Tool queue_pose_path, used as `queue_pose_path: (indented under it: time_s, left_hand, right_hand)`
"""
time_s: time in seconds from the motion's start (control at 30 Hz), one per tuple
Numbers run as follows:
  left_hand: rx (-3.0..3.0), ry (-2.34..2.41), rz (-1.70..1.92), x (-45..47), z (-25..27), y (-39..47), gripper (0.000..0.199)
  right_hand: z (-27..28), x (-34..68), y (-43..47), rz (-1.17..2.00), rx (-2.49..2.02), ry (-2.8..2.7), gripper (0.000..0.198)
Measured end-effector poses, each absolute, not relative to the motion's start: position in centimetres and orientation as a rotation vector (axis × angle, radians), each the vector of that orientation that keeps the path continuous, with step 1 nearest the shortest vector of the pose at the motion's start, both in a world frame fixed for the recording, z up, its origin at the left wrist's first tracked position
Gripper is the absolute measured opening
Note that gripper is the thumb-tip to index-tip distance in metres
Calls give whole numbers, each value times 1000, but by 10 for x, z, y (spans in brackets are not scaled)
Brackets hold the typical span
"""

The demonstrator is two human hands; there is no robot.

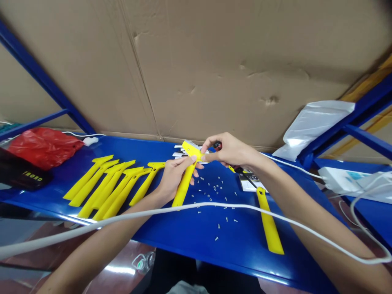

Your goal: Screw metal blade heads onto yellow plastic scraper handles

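We are facing a worktop, with a row of handles lying at left and a bag behind-left of it. Our left fingers are holding one handle above the middle; loose screws and nuts are lying to its right, another handle is lying farther right, and cardboard is standing behind everything.

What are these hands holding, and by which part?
The left hand grips a yellow tool by the upper handle, just below its head. The right hand touches that head and holds a red-and-black tool, seemingly by its handle.

Yellow tool in left grip
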State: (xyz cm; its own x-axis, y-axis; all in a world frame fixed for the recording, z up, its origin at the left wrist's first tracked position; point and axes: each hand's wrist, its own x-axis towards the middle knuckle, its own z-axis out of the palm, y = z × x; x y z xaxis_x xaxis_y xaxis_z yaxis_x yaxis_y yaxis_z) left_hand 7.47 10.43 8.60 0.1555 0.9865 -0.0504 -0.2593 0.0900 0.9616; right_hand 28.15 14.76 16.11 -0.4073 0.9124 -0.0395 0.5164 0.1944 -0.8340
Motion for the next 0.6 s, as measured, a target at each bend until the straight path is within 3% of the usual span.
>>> queue_pose_path:
  time_s: [0.43,0.6]
  left_hand:
    - [999,957,1116,71,89,105,35]
    - [1013,946,1125,71,91,104,36]
  right_hand:
    - [173,289,142,1090,-1285,-2175,21]
    - [172,284,140,997,-1256,-2154,14]
